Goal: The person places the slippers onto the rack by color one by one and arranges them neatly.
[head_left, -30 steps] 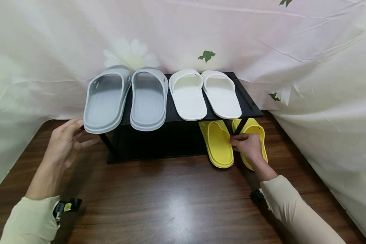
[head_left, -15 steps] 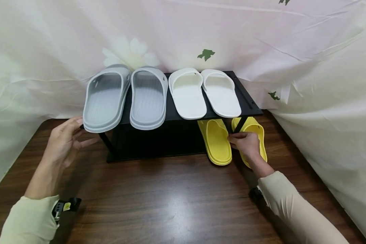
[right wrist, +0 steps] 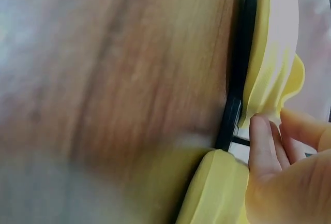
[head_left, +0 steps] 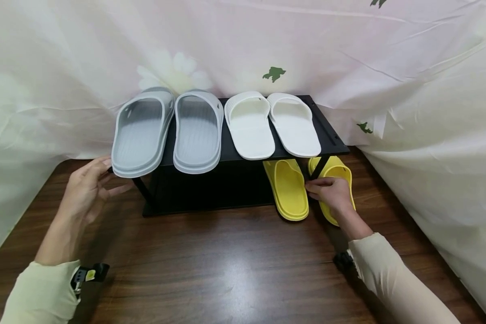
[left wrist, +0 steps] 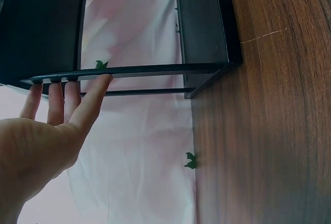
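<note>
My left hand (head_left: 83, 189) is at the left end of a black two-tier shoe rack (head_left: 218, 155). In the left wrist view its straight fingers touch the rack's end bar (left wrist: 150, 70) from outside. My right hand (head_left: 332, 194) is at the rack's right leg, fingertips against the near side of a yellow slipper (head_left: 291, 191) on the lower tier. In the right wrist view those fingers (right wrist: 261, 138) lie fairly straight at the slipper's side. A second yellow slipper (head_left: 346, 173) is outside the rack on the wooden surface, partly hidden behind my right hand and the leg.
On the top tier stand two grey clogs (head_left: 139, 135) at left and two white slippers (head_left: 251, 130) beside them. A pale flowered cloth (head_left: 235, 45) hangs behind and at both sides. Brown wooden surface (head_left: 186, 265) spreads in front of the rack.
The yellow slipper on the lower tier has shifted slightly back and to the left, with my right fingertips staying near its side. My left hand keeps its place at the rack's end.
</note>
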{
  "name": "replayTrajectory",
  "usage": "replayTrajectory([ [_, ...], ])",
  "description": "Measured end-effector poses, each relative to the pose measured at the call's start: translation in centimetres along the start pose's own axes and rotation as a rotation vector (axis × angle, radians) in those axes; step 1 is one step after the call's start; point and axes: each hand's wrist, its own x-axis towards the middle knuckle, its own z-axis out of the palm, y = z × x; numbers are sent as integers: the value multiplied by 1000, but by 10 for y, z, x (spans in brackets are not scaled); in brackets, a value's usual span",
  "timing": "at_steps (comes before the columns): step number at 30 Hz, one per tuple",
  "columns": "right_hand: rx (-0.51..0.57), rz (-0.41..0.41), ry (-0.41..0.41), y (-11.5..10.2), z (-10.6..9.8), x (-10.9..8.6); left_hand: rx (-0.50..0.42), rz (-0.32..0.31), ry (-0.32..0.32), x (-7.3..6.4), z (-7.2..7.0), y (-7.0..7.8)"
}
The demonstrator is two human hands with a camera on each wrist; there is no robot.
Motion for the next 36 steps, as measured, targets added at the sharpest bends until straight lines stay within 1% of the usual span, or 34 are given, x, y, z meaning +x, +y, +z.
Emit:
replayTrajectory([
  [5,44,-27,-21,-1,-12,-8,4,2,5,-1,0,-1],
  [9,132,-15,-33,-5,-26,-11,-2,2,6,-1,-1,-1],
  [13,215,9,-64,-5,-44,-15,7,1,4,-2,-1,-1],
  [15,215,15,-69,-3,-53,-16,14,3,5,-2,-1,-1],
  [16,195,17,-65,-2,-57,-17,13,4,4,-2,0,-1],
  [18,121,24,-42,1,-64,-18,11,4,5,-2,0,-1],
  [21,-24,25,-7,7,-72,-19,13,0,9,-1,0,0],
  [23,-113,40,12,12,-76,-20,9,-2,11,-1,0,0],
  [26,-206,53,14,19,-82,-22,2,1,10,-1,0,1],
  [28,-246,61,0,23,-85,-22,-6,-1,10,-1,-1,1],
  [31,-288,61,-42,27,-90,-21,-1,-3,7,0,-1,1],
  [36,-329,78,-143,31,-102,-19,7,-12,0,0,-1,1],
])
